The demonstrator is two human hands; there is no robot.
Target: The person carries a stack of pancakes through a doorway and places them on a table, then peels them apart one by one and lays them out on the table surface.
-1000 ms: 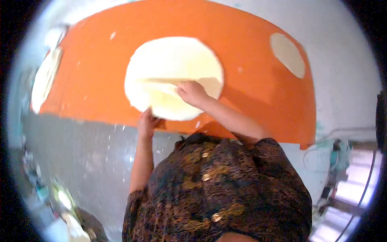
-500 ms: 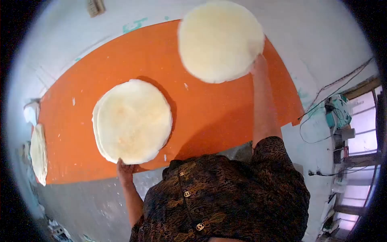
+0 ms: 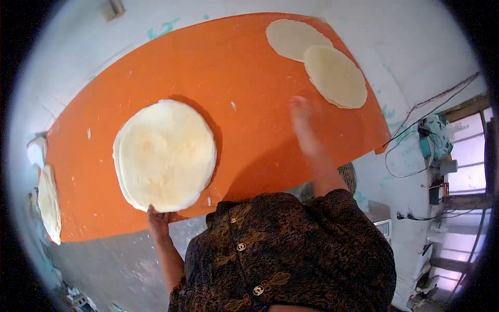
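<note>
A stack of thin, round flatbreads [image 3: 165,153], pale with light brown patches, lies on the orange table [image 3: 249,119]. My left hand [image 3: 158,222] grips the stack's near edge, its thumb at the rim and its other fingers mostly hidden. To the right, my right hand [image 3: 300,110] is over the table, smeared by motion, and no bread shows in it. Closest to that hand is a single flatbread [image 3: 337,78] near the table's right edge. It overlaps another flatbread [image 3: 295,39] at the far right corner.
At the table's left end is a folded pile of pale sheets [image 3: 49,205], with a white bundle [image 3: 37,151] beyond it. A white wall [image 3: 410,57] borders the table. Cables [image 3: 442,101] and a green-and-white bag [image 3: 437,138] hang at the right near a barred window [image 3: 468,171].
The flatbread carried in my right hand now lies on the table at the right, released. My right hand has drawn back leftward and nearer me. My left hand stays at the stack.
</note>
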